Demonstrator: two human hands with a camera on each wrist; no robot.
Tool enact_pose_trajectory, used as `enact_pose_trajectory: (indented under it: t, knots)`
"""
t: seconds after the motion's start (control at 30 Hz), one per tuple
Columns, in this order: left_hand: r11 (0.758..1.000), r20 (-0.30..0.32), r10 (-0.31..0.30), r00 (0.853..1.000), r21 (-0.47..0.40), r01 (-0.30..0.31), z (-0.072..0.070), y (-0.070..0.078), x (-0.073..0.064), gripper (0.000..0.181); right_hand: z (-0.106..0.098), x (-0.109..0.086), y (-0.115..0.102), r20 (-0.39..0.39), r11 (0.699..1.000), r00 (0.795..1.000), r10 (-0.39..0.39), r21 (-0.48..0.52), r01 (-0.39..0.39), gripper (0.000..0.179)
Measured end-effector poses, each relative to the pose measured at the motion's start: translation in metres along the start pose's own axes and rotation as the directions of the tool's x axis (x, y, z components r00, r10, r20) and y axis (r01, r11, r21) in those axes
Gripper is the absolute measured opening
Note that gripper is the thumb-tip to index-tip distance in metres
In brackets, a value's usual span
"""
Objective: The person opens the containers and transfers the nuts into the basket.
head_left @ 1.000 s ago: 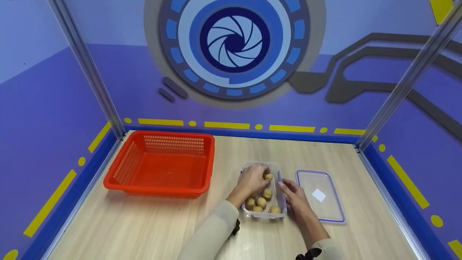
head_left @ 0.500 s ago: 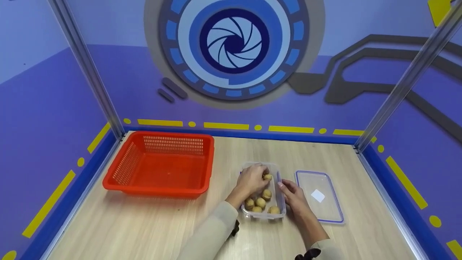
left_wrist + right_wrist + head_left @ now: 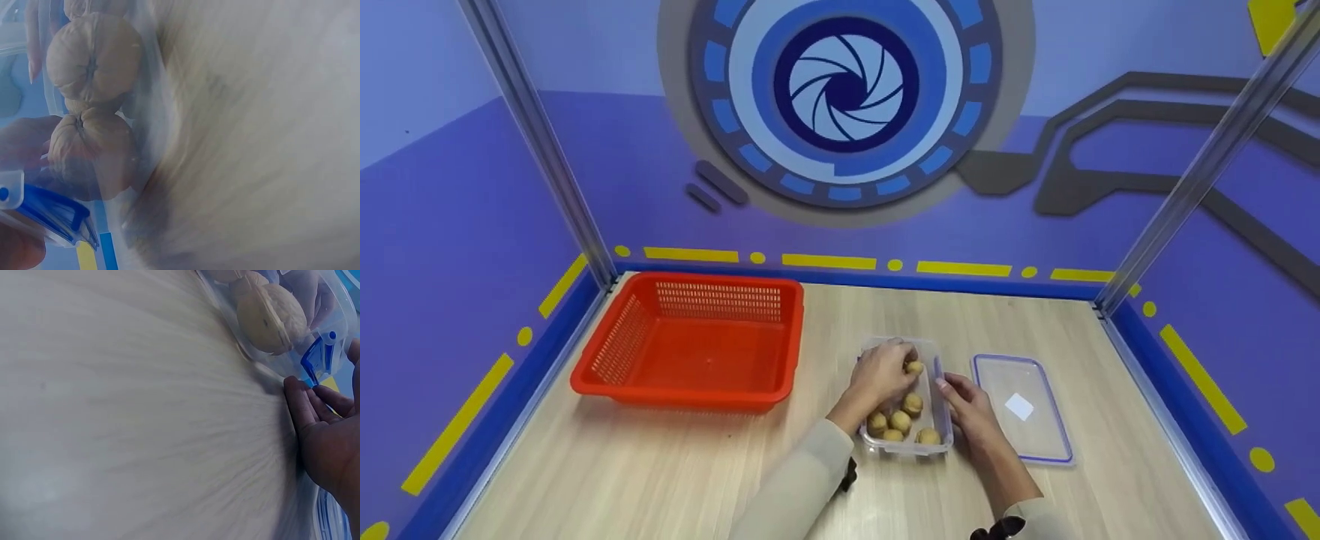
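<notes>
In the head view, my left hand reaches into a clear plastic food container, its fingers curled at a walnut near the far end. Several other walnuts lie in the near half. Through the clear wall, the left wrist view shows walnuts up close, with fingertips behind them. My right hand is at the container's right side, thumb by the rim. The right wrist view shows its fingers fairly straight against the outer wall, below a blue clip.
A red plastic basket stands on the left of the wooden table. To the right of the container, a clear lid with a blue seal and a white label lies flat. Printed panels enclose the table.
</notes>
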State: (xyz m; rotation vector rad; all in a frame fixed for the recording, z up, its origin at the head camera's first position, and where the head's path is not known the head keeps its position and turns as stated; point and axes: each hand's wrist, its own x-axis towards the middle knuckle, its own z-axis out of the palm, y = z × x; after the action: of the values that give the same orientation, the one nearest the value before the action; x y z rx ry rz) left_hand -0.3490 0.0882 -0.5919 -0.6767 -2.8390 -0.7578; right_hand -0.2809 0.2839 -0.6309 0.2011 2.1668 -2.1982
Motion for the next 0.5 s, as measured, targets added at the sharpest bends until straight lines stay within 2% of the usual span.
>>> enact_pose_trajectory:
  t: [0.5]
  knots:
    - [1.0, -0.014, 0.014, 1.0, -0.015, -0.014, -0.0017, 0.0006, -0.0023, 0.018, 0.0007, 0.0014, 0.0019, -0.015, 1.0, 1.0, -0.02, -0.007, 0.02, 0.052]
